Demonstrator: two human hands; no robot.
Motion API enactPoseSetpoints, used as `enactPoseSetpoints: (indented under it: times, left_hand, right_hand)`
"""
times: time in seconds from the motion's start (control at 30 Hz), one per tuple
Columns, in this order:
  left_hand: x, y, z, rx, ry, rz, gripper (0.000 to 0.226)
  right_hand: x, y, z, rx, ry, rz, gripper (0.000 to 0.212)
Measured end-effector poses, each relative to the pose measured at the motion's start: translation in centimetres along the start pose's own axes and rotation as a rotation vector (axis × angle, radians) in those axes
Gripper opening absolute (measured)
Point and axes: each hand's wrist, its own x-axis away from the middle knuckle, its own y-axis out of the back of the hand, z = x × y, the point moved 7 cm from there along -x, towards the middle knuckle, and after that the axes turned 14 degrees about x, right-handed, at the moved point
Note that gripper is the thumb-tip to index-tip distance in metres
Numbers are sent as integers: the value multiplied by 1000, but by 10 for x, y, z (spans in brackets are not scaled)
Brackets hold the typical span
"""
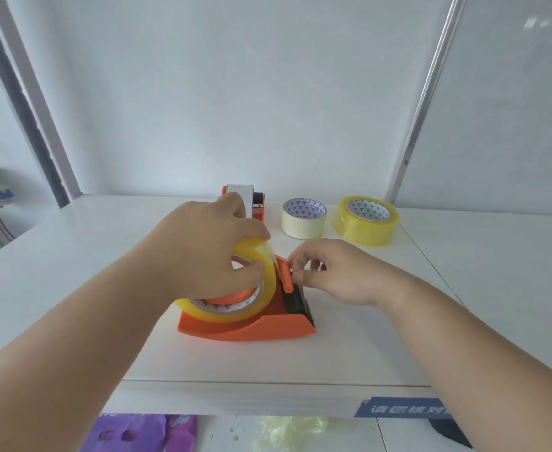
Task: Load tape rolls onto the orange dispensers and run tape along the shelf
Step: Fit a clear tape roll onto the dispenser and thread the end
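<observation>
A white shelf (72,256) ran out in front of a pale wall, with metal uprights rising at either side. Near its front edge sat an orange dispenser (251,327), and mounted on its hub was a yellow tape roll (255,308). The left hand (209,243) gripped that roll from above — thumb hooked through the core, fingers curled over the top. The right hand (330,272) pinched at the small orange roller (286,277) just beside the roll, fingertips closed together there; whether a tape end lay between them could not be told. Farther back stood a second dispenser (251,200), partly hidden behind the left hand. To its right, flat on the shelf, lay a cream tape roll (304,218) and, just beside it, a larger yellow roll (365,221) — the two near each other but apart.
</observation>
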Motion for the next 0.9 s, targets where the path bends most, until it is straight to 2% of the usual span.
enactPoseSetpoints:
  times: [0.17,0.33,0.47,0.57,0.8,0.9]
  left_hand:
    - [2,-1,12,11,95,62,67]
    - [6,-5,20,72,143,90,61]
    - [9,-6,25,146,178,70,69]
    - [12,-6,29,219,232,68,61]
    - [17,-7,29,364,283,119,66]
    - [18,-5,30,365,297,112,60]
  right_hand:
    - [3,-4,-2,-114,-2,-74,22]
    - [-1,-7,-6,-327,-16,-118,20]
    - [-3,-8,-8,-319,-3,-155,20]
    - [-2,-6,-13,-309,11,-191,20]
    - [5,3,-13,-451,60,-141,18]
    - [8,6,-12,-475,80,-124,15]
